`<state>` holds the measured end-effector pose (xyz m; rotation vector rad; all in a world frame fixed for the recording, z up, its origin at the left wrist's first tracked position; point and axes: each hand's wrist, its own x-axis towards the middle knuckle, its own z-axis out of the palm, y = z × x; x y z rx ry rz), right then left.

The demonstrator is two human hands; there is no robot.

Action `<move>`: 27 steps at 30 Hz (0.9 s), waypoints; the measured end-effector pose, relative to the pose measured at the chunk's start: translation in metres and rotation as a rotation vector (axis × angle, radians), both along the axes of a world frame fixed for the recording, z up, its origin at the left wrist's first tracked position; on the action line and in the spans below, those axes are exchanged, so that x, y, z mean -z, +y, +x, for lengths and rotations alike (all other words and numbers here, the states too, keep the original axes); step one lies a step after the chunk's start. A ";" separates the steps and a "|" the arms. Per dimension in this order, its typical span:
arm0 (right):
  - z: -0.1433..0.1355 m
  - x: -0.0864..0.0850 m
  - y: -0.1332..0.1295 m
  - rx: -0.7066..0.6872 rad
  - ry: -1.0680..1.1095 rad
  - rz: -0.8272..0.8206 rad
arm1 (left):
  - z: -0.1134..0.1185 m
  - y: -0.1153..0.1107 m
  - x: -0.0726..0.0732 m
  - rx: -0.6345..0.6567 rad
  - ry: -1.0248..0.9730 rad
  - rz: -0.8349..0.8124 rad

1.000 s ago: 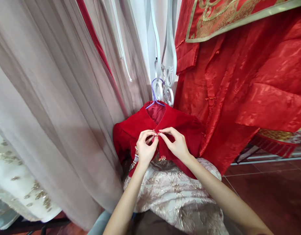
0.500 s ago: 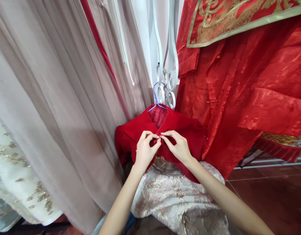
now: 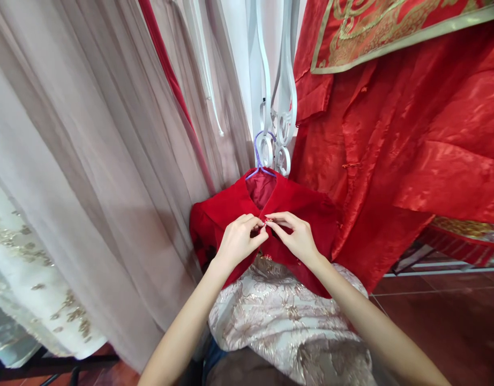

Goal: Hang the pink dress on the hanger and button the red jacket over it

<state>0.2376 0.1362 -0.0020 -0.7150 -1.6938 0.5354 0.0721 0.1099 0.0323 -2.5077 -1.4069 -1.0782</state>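
Observation:
A red jacket (image 3: pixel 226 201) with a wide collar hangs on a purple hanger (image 3: pixel 258 145), its neck opening toward me. At the front below the collar, my left hand (image 3: pixel 239 241) pinches a small red fastening between thumb and fingers. Facing it, my right hand (image 3: pixel 297 238) pinches the same spot from the other side, the fingertips of both hands nearly meeting. The fastening looks like a knotted button and is mostly covered by fingertips. Lower on the front a second red fastening (image 3: pixel 267 257) shows. Beneath the jacket spreads a pale brocade skirt (image 3: pixel 279 316) with a metallic sheen.
White scrolled metalwork (image 3: pixel 287 123) carries the hanger. Long grey-beige curtains (image 3: pixel 110 161) fall on the left, beside a white gown with gold appliqué (image 3: pixel 66 316). Red satin garments (image 3: pixel 391 134) hang close on the right, above a reddish tiled floor (image 3: pixel 440 316).
My left hand has turned slightly, its fingers curling closer around the fastening. The right hand stays at the same place on the jacket. The view has shifted a little.

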 end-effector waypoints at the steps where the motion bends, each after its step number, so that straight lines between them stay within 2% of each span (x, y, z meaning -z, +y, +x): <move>1: 0.000 0.001 0.000 -0.002 0.005 -0.004 | 0.000 0.001 0.000 -0.003 0.002 0.010; 11: 0.000 0.004 -0.006 0.043 0.026 0.011 | 0.006 0.005 0.010 0.031 -0.061 0.041; 17: -0.003 0.005 -0.008 0.015 0.090 -0.023 | 0.006 0.009 0.018 0.069 -0.149 0.068; 27: -0.006 0.007 -0.001 -0.035 0.095 -0.050 | 0.004 0.016 0.018 0.130 -0.336 -0.057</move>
